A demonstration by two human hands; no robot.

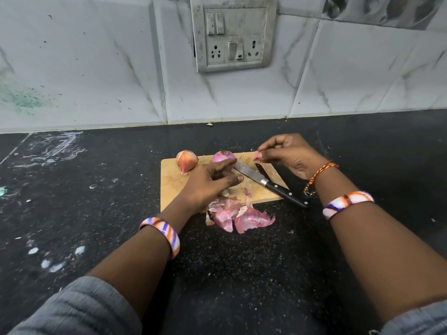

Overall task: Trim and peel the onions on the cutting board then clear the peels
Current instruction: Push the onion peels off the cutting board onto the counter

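Note:
A wooden cutting board (169,182) lies on the black counter. An unpeeled brown onion (186,161) sits at its far left corner. A peeled purple onion (223,156) sits beside it, and the fingertips of my left hand (210,184) reach toward it, fingers loosely extended over the board; contact is unclear. My right hand (287,155) hovers above the board's far right and pinches a small pink peel scrap (256,155). A black-handled knife (266,182) lies diagonally on the board. Pink peels (242,218) are heaped at the board's near edge and on the counter.
The black counter (96,213) carries white smears and crumbs at the left. A tiled wall with a switch and socket panel (233,35) rises just behind the board. The knife's handle juts over the board's right near corner.

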